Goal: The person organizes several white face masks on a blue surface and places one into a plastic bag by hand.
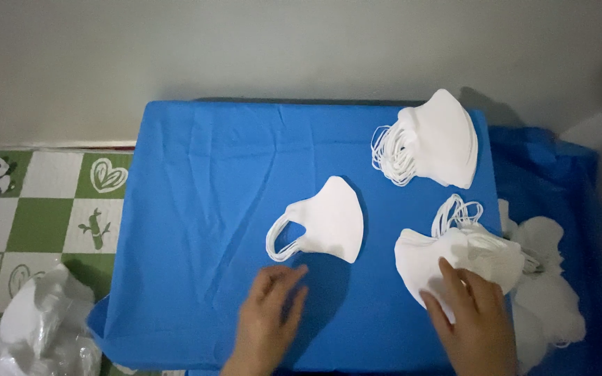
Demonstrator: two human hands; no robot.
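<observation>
A single folded white face mask point(329, 219) with ear loops lies in the middle of the blue cloth point(203, 188). My left hand point(267, 317) hovers flat just below it, fingers apart, holding nothing. My right hand point(472, 317) rests on a loose pile of white masks point(454, 254) at the right, fingers pressing on the top one. Another neat stack of white masks point(437, 139) sits at the back right with its ear loops hanging to the left.
More white masks point(548, 292) lie off the cloth's right edge on darker blue fabric. A crumpled clear plastic bag point(40, 327) lies on the green and white patterned floor mat point(43, 209) at the left. A grey wall runs behind.
</observation>
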